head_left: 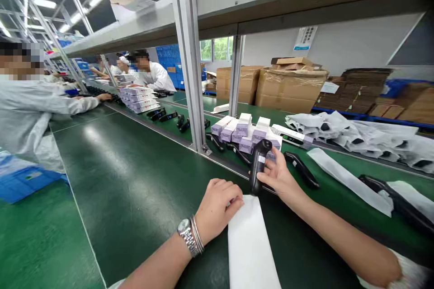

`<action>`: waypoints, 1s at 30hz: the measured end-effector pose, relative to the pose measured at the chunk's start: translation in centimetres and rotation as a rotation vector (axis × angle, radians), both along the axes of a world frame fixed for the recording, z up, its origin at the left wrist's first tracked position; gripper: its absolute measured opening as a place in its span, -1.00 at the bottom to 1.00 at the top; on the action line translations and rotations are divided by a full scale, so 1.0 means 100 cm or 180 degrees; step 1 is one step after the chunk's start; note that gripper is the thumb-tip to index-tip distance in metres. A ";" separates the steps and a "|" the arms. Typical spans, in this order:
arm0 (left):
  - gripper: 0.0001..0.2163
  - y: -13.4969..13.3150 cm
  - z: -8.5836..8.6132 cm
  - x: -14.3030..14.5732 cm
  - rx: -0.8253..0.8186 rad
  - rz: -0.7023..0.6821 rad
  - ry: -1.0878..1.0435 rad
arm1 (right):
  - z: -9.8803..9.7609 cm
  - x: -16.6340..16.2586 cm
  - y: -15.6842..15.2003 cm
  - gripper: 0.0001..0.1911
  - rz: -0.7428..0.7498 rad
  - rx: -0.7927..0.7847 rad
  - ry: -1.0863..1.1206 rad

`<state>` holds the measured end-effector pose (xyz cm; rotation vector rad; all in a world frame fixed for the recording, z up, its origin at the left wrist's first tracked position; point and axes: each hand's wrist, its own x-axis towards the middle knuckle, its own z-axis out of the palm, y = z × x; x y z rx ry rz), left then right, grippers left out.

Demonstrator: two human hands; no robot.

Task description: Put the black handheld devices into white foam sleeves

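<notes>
Device (259, 162) is up on end: black, label facing us, its lower tip right at the top edge of the sleeve (251, 239). Touching it or just above, that's hard to call. Right grip (278, 175) has it from the right side, fingers wrapped round the middle of the body. Left grip (219, 205) is curled tight at the sleeve's top left corner, pinching that edge as far as I can see. The sleeve itself lies flat and white on the bench (135, 180), running back toward the person.

How to do this cleanly, in my judgement: the left should lift one layer only, so the mouth gapes. The right should tip the device to lie along the sleeve's length, lower end first and centred between the edges, so nothing snags at the corner.

Where it sits: the device is just beyond the mouth, between the two hands, beside the left grip's knuckles and held in the right. Behind it are boxes (244, 131) stacked near the post (190, 76). A spare unit (301, 169) lies just right of the right grip, and a heap (356, 137) of bagged ones sits farther right.
</notes>
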<state>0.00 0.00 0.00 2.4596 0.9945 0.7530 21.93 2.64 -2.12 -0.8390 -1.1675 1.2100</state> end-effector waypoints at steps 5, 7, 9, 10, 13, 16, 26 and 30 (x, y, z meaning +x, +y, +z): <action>-0.92 -0.002 0.001 0.000 0.0076 -0.0041 -0.0133 | -0.001 -0.008 -0.004 0.04 0.0097 0.0043 0.0084; -0.92 -0.002 0.001 0.001 0.0082 -0.0046 -0.0177 | -0.001 -0.011 -0.007 0.01 0.0167 0.0032 0.0048; -0.91 -0.003 0.002 0.001 0.0078 -0.0047 -0.0240 | -0.001 -0.014 -0.010 -0.01 0.0293 0.0004 -0.0001; -0.91 -0.003 0.002 0.001 0.0072 -0.0051 -0.0287 | -0.002 -0.016 -0.012 -0.04 0.0380 -0.0012 -0.0047; -0.93 -0.005 0.004 0.001 0.0060 -0.0063 -0.0485 | -0.002 -0.020 -0.018 -0.32 0.0666 0.0006 -0.0410; -0.94 -0.008 0.006 0.001 0.0058 -0.0033 -0.0740 | 0.000 -0.024 -0.024 -0.64 0.0946 0.0098 -0.0940; -0.87 -0.005 0.004 0.003 -0.0349 0.0316 -0.1604 | 0.018 -0.035 -0.043 -0.63 0.1981 -0.0236 -0.0914; -0.88 0.000 0.004 0.000 -0.0302 0.0580 -0.1598 | 0.030 -0.031 -0.042 -0.62 0.1344 -0.0545 -0.0577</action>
